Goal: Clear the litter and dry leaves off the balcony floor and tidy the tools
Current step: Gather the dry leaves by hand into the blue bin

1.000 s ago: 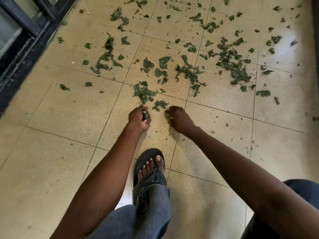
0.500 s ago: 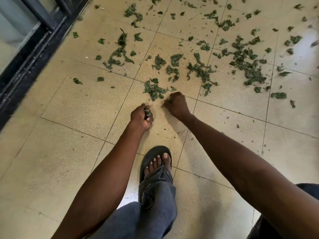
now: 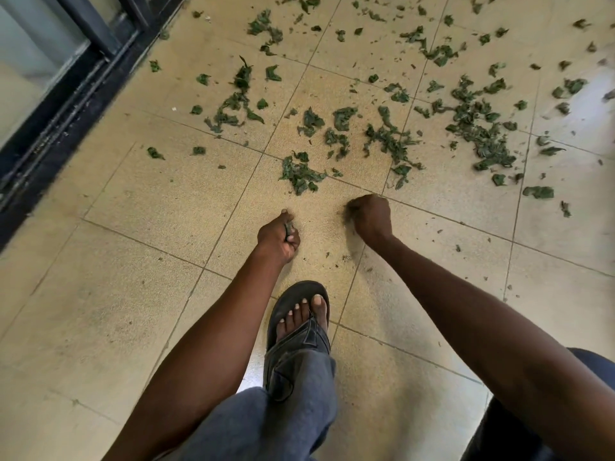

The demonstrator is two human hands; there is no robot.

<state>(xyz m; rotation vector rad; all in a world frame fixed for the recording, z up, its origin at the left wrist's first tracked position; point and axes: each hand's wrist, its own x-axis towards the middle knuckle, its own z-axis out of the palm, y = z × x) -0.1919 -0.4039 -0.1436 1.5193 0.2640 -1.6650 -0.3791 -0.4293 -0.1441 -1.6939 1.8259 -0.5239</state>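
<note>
While both arms reach down toward the tiled floor [image 3: 139, 207], the left hand [image 3: 278, 236] sits just beyond the toes of the black sandal [image 3: 299, 314], its fingers curled into a fist around a small wad of green leaves [image 3: 289, 227] that shows between thumb and fingers. To the right of that sandal and a little farther out, the right hand [image 3: 369, 216] is lowered to the floor with knuckles up and fingers curled under; what they grip, if anything, cannot be told from this view, though a blurred dark fleck shows at the fingertips. Scattered leaves [image 3: 479, 134] cover the tiles beyond both hands, farther still from the sandal, in loose clusters; the nearest clump [image 3: 301, 174] lies just past the left hand, apart from it. Small crumbs of leaf dot the tile between the hands and around the sandal's toe. Far left of the sandal runs a dark door frame [image 3: 66, 104] with a glass panel. Grey trouser fabric [image 3: 286, 410] covers the leg above the sandal.
</note>
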